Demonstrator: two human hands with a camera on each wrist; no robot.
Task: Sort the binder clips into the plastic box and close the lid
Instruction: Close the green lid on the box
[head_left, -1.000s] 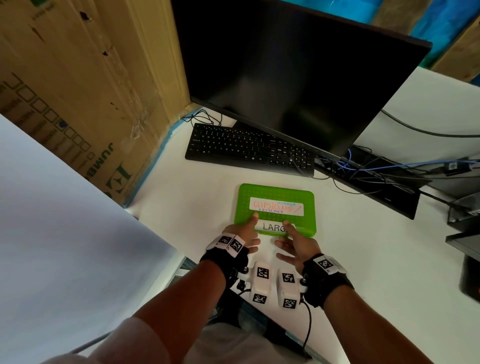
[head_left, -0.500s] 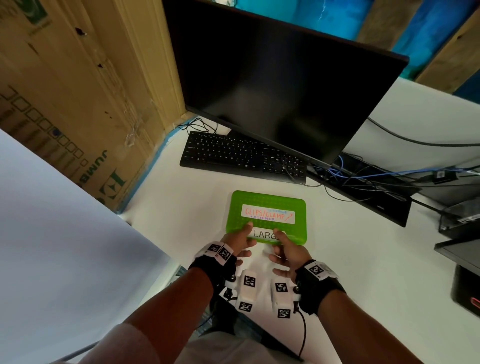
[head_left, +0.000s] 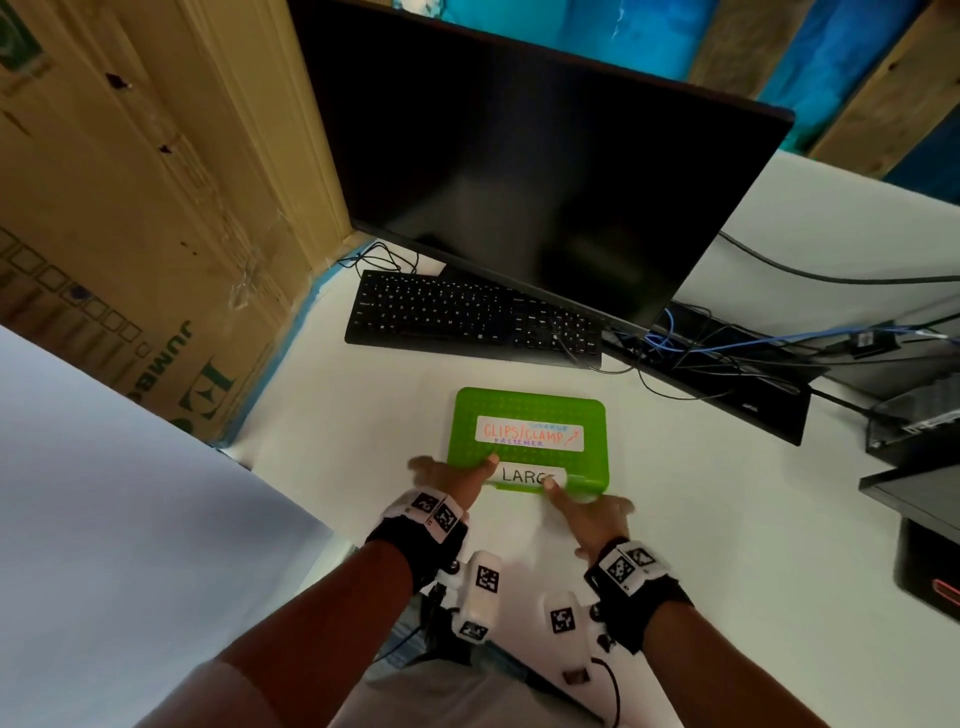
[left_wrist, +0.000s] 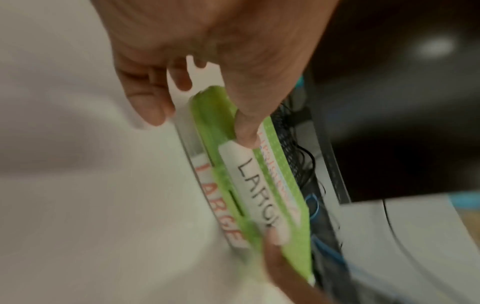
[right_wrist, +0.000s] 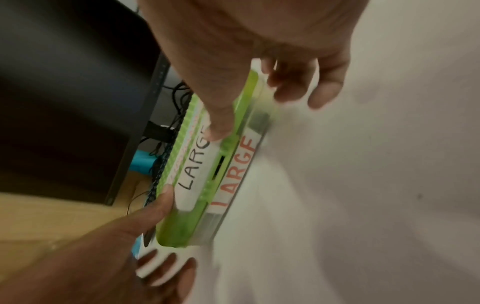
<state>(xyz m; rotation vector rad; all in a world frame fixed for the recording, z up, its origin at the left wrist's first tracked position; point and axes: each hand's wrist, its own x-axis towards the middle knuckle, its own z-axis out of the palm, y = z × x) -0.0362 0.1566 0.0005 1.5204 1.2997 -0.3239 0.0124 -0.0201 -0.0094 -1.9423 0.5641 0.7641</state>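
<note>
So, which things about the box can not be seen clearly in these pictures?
- Binder clips: none visible; the green lid covers the plastic box in the head view.
- Latch state: both wrist views are motion-blurred, so full closure is unclear.
- Last letter of the black LARGE label: the right hand thumb covers it.
- Left hand fingers: partly hidden beside the box.
- Small print under CLIPS/CLAMP: too small.

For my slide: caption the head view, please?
Both thumbs press the green lid down; left hand, right hand, keyboard behind.
</note>
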